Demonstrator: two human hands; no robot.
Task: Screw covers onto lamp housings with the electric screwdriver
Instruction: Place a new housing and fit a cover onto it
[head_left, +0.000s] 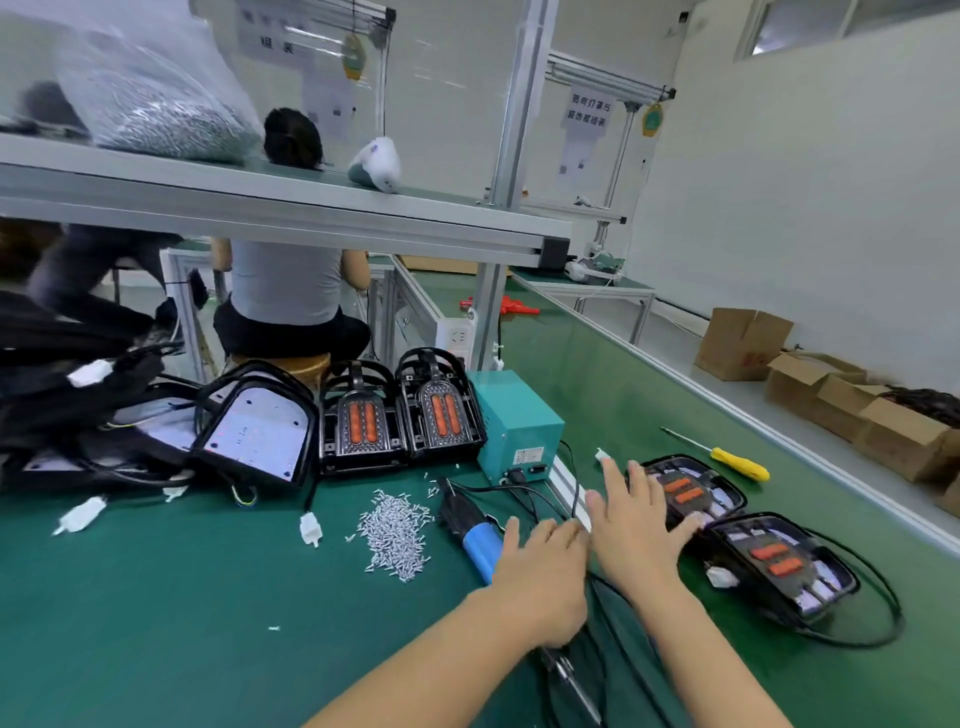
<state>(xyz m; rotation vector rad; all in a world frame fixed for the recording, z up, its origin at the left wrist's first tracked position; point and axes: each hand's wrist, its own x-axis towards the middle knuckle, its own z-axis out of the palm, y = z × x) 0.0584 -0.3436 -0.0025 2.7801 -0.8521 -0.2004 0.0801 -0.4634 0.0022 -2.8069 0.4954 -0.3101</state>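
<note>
My left hand grips the electric screwdriver, whose blue and black body lies on the green mat with its bit pointing back toward me. My right hand is spread flat with straight fingers, reaching onto the farther of two black lamp housings with orange parts inside. The second housing lies just to the right, ringed by its black cable. A pile of small silver screws sits left of the screwdriver. A black-framed cover with a pale plate leans at the back left.
Two more housings stand upright beside a teal power box. A heap of black parts and cables fills the left. A yellow screwdriver lies beyond the lamps. Cardboard boxes line the right wall. A person sits ahead.
</note>
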